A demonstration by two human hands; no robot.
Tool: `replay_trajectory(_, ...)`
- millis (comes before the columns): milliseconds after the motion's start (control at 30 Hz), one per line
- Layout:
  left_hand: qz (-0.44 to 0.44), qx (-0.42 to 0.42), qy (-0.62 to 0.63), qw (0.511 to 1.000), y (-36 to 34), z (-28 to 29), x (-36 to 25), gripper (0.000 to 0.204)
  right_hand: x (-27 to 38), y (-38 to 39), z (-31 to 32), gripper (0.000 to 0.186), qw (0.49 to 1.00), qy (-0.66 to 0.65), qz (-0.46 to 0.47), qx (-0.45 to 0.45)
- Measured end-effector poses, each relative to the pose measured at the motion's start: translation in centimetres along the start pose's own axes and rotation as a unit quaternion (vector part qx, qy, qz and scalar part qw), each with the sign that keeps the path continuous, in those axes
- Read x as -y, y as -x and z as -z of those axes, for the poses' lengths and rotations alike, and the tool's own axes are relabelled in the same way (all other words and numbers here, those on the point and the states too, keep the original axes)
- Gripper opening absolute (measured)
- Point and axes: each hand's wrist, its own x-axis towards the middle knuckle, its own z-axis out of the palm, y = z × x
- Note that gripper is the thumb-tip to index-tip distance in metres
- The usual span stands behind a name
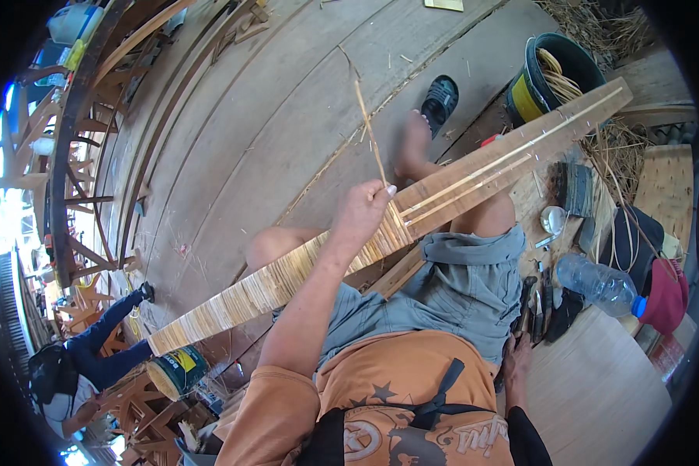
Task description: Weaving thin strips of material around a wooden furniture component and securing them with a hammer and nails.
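Observation:
A long wooden board point(512, 155) lies across my lap, its lower left part covered with woven pale straw strips point(272, 283). My left hand point(359, 213) rests on the board's middle and pinches a thin straw strip point(369, 128) that sticks up and away. Two thin strips point(481, 175) run along the bare part of the board. My right hand point(518, 361) reaches down beside my right hip, its fingers at a cluster of dark tools point(537, 307) on the floor; whether it grips one is unclear.
A dark bucket with straw point(555, 74) stands beyond the board's far end. A plastic bottle point(598, 283), red cloth point(668, 295) and metal tools lie at right. A sandal point(440, 97) lies ahead. Another person point(85, 357) sits at lower left near a can point(175, 371).

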Motion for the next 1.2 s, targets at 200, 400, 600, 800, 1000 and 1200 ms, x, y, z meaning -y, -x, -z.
replay_trajectory(200,0.02,-0.048,-0.018,0.999,-0.8,-0.2,0.5,0.031,0.2,-0.5,0.5,0.023,0.998,0.048,-0.026,0.023)
replay_trajectory(400,0.07,-0.064,-0.066,0.993,-0.5,-0.9,0.2,0.029,1.6,-1.7,2.7,0.042,0.995,-0.022,0.04,-0.083)
replay_trajectory(600,0.042,-0.197,-0.109,0.973,0.6,-2.4,1.2,0.024,18.4,-1.1,7.1,0.023,0.893,-0.39,0.222,0.037)
replay_trajectory(800,0.052,-0.147,-0.134,0.979,1.0,-2.3,0.3,0.025,26.3,-3.8,-2.0,0.019,0.844,-0.435,0.176,0.258)
replay_trajectory(1000,0.104,0.006,-0.083,0.991,0.1,-1.6,2.5,0.03,26.1,-6.8,-12.4,0.024,0.836,-0.471,0.176,0.218)
replay_trajectory(1200,0.171,0.115,0.058,0.977,-1.2,-0.3,4.0,0.037,26.0,-7.6,-14.2,0.027,0.896,-0.246,0.336,0.157)
